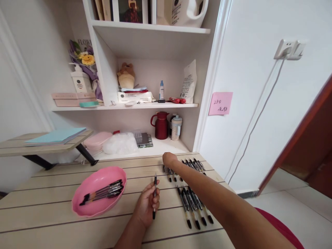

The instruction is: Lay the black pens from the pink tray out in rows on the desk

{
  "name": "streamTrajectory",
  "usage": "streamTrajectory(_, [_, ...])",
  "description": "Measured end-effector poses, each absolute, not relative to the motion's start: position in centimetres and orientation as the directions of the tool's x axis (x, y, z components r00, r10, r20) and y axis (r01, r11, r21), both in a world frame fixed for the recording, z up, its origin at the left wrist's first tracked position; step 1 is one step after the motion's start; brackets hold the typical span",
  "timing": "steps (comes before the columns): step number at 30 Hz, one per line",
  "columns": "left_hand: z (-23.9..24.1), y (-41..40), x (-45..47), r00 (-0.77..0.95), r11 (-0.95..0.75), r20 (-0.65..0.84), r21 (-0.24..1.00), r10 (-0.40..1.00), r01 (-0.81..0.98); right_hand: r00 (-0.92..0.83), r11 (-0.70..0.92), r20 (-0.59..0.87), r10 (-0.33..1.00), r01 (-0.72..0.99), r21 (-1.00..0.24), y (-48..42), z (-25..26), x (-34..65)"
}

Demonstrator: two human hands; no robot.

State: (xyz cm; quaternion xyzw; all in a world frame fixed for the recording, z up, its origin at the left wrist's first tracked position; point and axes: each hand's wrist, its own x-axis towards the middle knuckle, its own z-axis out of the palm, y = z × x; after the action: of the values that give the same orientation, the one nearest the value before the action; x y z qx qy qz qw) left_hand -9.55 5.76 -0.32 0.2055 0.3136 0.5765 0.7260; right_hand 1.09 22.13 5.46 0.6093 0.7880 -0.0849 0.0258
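My left hand (148, 204) is closed around a pen (155, 193), which stands nearly upright with its bare tip pointing up and its black end down. My right hand (169, 159) reaches across to the far side of the table, its fingers curled; what they hold, if anything, is hidden. Just below it lies a row of short clear-and-black pieces (170, 174) that look like pen caps, partly covered by my forearm. More such pieces (194, 164) lie to the right. Nearer me, several pens (190, 207) lie side by side, black ends toward me.
A pink bowl (77, 202) with several pens in it stands at the left of the wooden table (103, 228). Behind it, a small raised stand (15, 150) carries blue paper (55, 135). A shelf unit with a red jug (161, 126) and a cup (176, 128) borders the far edge.
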Motion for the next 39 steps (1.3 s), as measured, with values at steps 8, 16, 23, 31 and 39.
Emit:
streamTrajectory(8, [-0.6,6.0,-9.6,0.147,0.263,-0.228,0.649,0.962,-0.714,-0.280,0.272,-0.103,0.954,0.958,-0.089,21.3,4.7,1.2])
streamTrajectory(16, [-0.8,6.0,-9.7,0.157,0.265,-0.222,0.643,0.962,-0.718,-0.266,0.260,-0.060,0.962,0.962,-0.084,21.3,4.2,1.1])
streamTrajectory(23, [-0.8,6.0,-9.7,0.149,0.266,-0.230,0.648,0.962,-0.714,-0.248,0.243,-0.039,0.968,0.965,-0.103,21.7,3.7,1.5])
streamTrajectory(31, [-0.6,6.0,-9.7,0.150,0.264,-0.226,0.650,0.963,-0.713,-0.319,0.309,-0.045,0.947,0.938,-0.154,22.1,3.7,2.2])
streamTrajectory(39, [-0.8,6.0,-9.7,0.153,0.264,-0.224,0.653,0.963,-0.710,-0.394,0.377,-0.108,0.913,0.914,-0.150,21.9,3.6,2.1])
